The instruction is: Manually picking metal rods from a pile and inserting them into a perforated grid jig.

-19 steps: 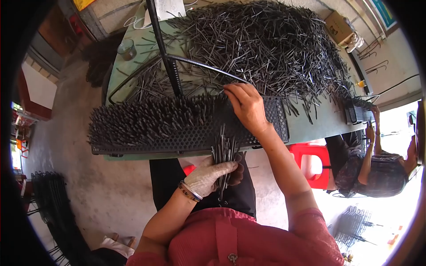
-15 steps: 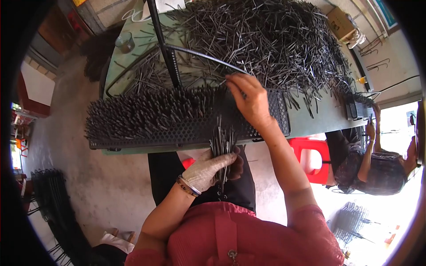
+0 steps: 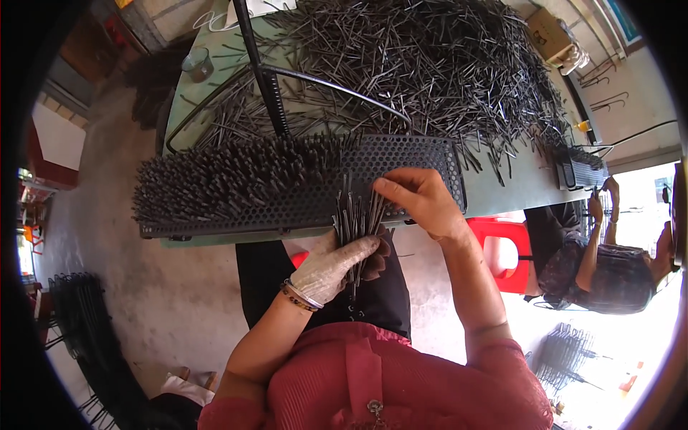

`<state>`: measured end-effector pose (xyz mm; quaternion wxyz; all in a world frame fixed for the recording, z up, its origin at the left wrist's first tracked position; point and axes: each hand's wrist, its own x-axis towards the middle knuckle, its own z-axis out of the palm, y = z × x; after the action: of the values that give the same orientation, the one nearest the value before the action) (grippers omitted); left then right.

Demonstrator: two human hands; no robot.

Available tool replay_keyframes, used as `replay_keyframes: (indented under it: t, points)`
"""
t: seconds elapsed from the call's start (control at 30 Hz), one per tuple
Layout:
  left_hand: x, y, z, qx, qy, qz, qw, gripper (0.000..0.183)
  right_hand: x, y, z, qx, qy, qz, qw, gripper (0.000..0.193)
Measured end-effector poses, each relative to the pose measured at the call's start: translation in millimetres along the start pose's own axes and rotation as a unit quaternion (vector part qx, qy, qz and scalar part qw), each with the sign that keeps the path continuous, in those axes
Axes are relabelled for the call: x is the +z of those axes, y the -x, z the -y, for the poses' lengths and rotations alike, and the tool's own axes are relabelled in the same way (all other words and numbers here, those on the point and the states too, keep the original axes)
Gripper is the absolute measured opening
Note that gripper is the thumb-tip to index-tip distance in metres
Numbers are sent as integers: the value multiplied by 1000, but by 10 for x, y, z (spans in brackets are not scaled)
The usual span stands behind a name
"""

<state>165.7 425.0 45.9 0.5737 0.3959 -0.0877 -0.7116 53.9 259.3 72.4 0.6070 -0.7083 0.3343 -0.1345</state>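
My left hand [image 3: 333, 261], in a pale glove, is closed around an upright bundle of thin black strips [image 3: 350, 215] in front of my waist. At the top right of that bundle, my bare right hand [image 3: 428, 203] pinches the end of one strip between thumb and fingertips. Just beyond both hands lies a long black perforated panel [image 3: 412, 154] at the table's front edge. Dense black strips [image 3: 222, 179] stand up from its holes over the left and middle parts. Open holes show at its right end and along the near side.
A large heap of loose black strips [image 3: 430, 64] covers the green table [image 3: 516, 183]. A black frame bar [image 3: 259, 68] rises behind the panel. A glass cup [image 3: 197, 64] stands far left. At right, a person [image 3: 602, 272] works at another panel beside a red stool [image 3: 494, 251].
My right hand has come back from over the panel to the top of the bundle. The panel's bare right end, partly covered before, now shows.
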Motion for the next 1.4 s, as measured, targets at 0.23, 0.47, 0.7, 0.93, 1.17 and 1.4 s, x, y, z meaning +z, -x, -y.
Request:
replay_keyframes:
  t: [0.23,0.47,0.7,0.93,1.17,1.4]
  points:
    - [-8,-8,24,-6,-21,-19,1000,31,2,-75,-28,-7,-79,-26,997,24]
    - [41,16,-16,2,-32,-45,999,25,51,-89,-36,-1,-158,-23,987,21]
    - [8,-17,82,19,16,-47,999,20,54,-52,-66,-7,-62,-11,998,22]
    - [65,5,57,11,17,-84,996,19,54,-66,-110,-11,-142,-26,990,22]
    - [29,-10,93,24,19,-97,995,22,-2,-99,-111,-7,-145,-29,989,23]
    - [70,45,117,26,-13,-128,991,23,-136,-191,24,-104,-83,-176,975,17]
